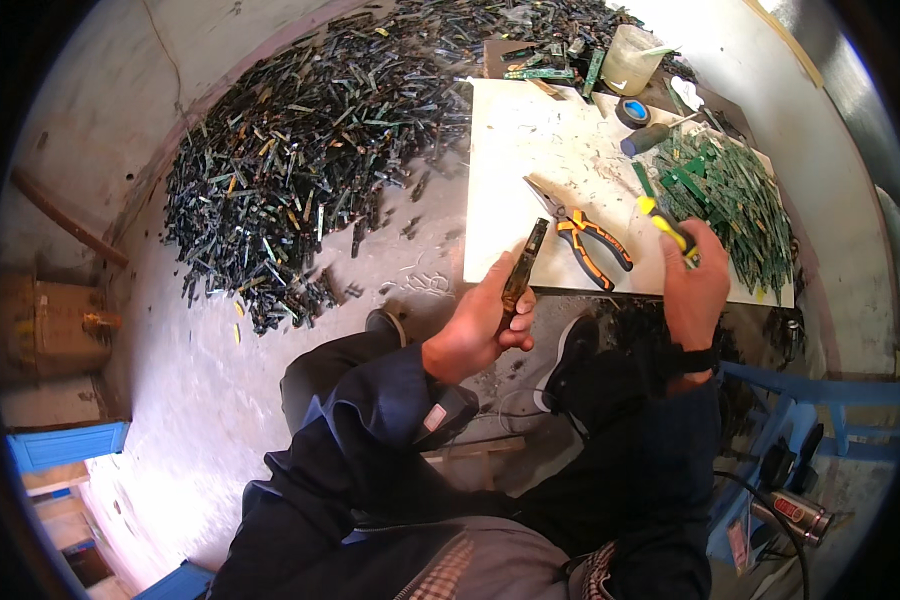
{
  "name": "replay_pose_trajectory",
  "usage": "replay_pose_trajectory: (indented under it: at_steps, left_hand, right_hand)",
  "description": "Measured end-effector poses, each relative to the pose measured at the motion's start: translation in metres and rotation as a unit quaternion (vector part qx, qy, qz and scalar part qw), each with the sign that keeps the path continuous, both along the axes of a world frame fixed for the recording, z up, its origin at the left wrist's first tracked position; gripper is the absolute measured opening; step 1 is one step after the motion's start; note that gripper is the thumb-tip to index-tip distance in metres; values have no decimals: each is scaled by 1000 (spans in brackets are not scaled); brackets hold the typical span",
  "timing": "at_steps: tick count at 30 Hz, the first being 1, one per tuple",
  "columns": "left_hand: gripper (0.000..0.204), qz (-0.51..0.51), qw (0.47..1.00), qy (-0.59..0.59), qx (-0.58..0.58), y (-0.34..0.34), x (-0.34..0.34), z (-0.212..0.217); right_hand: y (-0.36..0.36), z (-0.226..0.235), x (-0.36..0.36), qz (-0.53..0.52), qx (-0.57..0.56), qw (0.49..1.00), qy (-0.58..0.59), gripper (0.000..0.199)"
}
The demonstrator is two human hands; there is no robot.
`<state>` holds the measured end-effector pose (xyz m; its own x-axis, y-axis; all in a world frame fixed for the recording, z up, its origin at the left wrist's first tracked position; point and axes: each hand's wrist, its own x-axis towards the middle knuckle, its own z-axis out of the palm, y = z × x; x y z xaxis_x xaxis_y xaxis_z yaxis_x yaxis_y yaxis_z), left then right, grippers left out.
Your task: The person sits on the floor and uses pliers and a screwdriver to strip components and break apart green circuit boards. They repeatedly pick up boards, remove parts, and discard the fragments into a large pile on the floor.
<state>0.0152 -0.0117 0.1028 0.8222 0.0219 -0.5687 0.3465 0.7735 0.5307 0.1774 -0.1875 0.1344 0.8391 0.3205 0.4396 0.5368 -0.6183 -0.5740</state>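
My left hand (pixel 482 322) grips a long narrow circuit board strip (pixel 523 270), held upright over the near edge of a white board (pixel 530 170). My right hand (pixel 695 285) holds a screwdriver with a yellow and black handle (pixel 667 222) at the board's right side, next to a heap of green circuit strips (pixel 730 195). Orange and black pliers (pixel 585 235) lie on the white board between my two hands.
A large pile of dark circuit strips (pixel 310 150) covers the floor at left and behind. A plastic cup (pixel 630 58), a tape roll (pixel 633 111) and a blue-handled tool (pixel 648 137) sit at the board's far end. A blue stool (pixel 820 400) stands at right.
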Motion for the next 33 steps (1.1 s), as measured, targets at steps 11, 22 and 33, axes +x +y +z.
replay_pose_trajectory:
  at_steps: [11, 22, 33]
  left_hand:
    - [56, -7, 1000, 15, -24, 3, -5, -12]
    - [58, -4, 999, 40, 3, 2, -3, -8]
    - [59, 13, 999, 49, 3, 0, -4, -10]
  right_hand:
    - [10, 26, -35, 50, 435, 874, 210, 17]
    - [32, 15, -77, 104, 244, 963, 49, 14]
    - [44, 19, -84, 77, 233, 969, -13, 18]
